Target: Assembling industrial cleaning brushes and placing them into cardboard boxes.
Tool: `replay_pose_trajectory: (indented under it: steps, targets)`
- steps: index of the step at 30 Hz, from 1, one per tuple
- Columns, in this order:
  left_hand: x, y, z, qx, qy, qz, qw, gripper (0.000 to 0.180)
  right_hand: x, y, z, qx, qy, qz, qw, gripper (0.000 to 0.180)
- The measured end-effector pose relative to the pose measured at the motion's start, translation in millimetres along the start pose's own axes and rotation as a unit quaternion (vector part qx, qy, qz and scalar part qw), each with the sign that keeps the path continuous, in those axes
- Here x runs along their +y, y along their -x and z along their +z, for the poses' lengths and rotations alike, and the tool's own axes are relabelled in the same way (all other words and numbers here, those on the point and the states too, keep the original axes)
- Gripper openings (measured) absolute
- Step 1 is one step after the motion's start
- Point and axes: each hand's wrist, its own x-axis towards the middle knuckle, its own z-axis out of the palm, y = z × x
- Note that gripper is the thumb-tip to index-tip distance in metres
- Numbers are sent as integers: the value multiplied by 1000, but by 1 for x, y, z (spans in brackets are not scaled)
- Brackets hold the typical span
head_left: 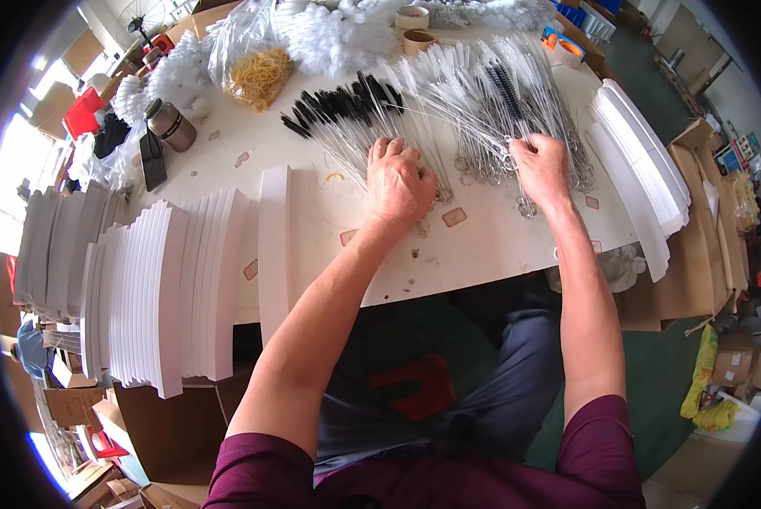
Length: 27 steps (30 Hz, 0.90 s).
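Note:
My left hand [402,182] lies over the wire stems of a fanned bunch of black-bristled wire brushes [338,106], its fingers curled down on them. Their black tips point away from me to the far left. My right hand [540,165] is closed in a pinch at the looped end of a dark-bristled wire brush [503,89], which slants up and away over the others. Beneath it spreads a large pile of white-bristled wire brushes [461,81], many with ring-shaped wire ends toward me. My fingers hide part of the stems in both hands.
Stacks of white folded card strips [147,293] stand at the left; more white strips [639,161] lie along the right edge. A bag of yellow rubber bands [260,75], a bottle [170,125], a phone [153,159] and tape rolls [419,41] sit toward the back.

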Motion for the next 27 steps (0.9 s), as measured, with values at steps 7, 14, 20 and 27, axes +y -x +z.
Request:
replay_pose_trajectory:
  steps: [7, 14, 20, 27]
  targets:
    - [3, -1, -2, -14, 16, -9, 1000, 25, 6, 15, -18, -1, 84, 27, 996, 29]
    - [6, -3, -7, -64, -19, -23, 998, 35, -16, 26, -12, -38, 90, 0, 995, 23]
    - [5, -2, -3, -49, -25, -19, 998, 36, -55, 40, 29, -145, 118, -17, 982, 31]
    - [3, -3, -1, -51, -26, -30, 998, 38, -55, 35, 44, -202, 130, -15, 971, 27]
